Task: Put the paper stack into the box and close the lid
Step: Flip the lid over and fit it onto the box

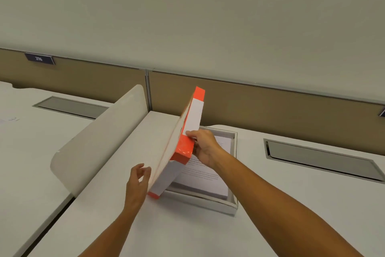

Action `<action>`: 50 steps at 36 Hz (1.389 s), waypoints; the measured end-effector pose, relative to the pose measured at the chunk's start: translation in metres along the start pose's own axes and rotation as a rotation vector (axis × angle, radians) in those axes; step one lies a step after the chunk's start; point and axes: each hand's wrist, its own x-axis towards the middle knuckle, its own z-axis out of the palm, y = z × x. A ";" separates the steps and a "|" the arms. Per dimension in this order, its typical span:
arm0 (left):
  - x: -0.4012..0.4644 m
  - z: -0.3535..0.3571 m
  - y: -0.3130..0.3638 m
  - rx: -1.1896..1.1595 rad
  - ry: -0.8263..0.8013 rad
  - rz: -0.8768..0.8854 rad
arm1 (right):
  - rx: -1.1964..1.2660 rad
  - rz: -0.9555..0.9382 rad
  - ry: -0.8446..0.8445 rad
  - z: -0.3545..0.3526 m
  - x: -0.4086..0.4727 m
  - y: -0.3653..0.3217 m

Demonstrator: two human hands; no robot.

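Note:
A shallow white box lies on the desk with a stack of printed paper inside it. The white and orange lid stands tilted on edge over the box's left side, its lower corner near the box's front left. My right hand grips the lid's orange side rim, thumb on the white panel. Beside the lid's outer face, my left hand hovers with fingers apart and loosely curled; I cannot tell if they touch it.
A curved white divider panel stands just left of the lid. Grey cable hatches are set into the desks. A brown partition runs along the back edge.

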 end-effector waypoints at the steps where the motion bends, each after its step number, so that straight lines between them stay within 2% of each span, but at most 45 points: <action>1: 0.008 0.001 -0.004 0.052 -0.022 -0.088 | -0.001 0.001 -0.002 -0.005 -0.002 0.000; 3: 0.023 0.000 -0.012 0.144 -0.063 -0.208 | -0.014 0.008 -0.012 -0.013 -0.004 -0.001; 6: 0.036 -0.001 -0.016 0.108 -0.109 -0.291 | -0.034 0.018 -0.036 -0.023 -0.007 -0.002; 11: 0.042 0.009 0.002 0.083 -0.296 -0.327 | -0.085 0.030 -0.038 -0.040 -0.007 -0.002; 14: 0.041 0.017 0.013 0.092 -0.351 -0.338 | -0.091 0.019 -0.020 -0.049 -0.006 -0.001; 21: 0.045 0.025 0.031 0.123 -0.292 -0.397 | -0.114 -0.017 0.059 -0.067 -0.002 0.001; 33: 0.039 0.029 0.056 0.187 -0.273 -0.273 | -0.330 0.006 0.218 -0.092 0.003 0.025; 40: 0.037 0.032 0.063 0.188 -0.217 -0.211 | -0.488 -0.127 0.232 -0.107 -0.004 0.030; 44: 0.037 0.035 0.067 0.190 -0.196 -0.189 | -0.561 -0.101 0.213 -0.118 -0.007 0.041; 50: 0.028 0.048 0.071 0.202 -0.181 -0.149 | -0.643 -0.022 0.295 -0.137 -0.012 0.062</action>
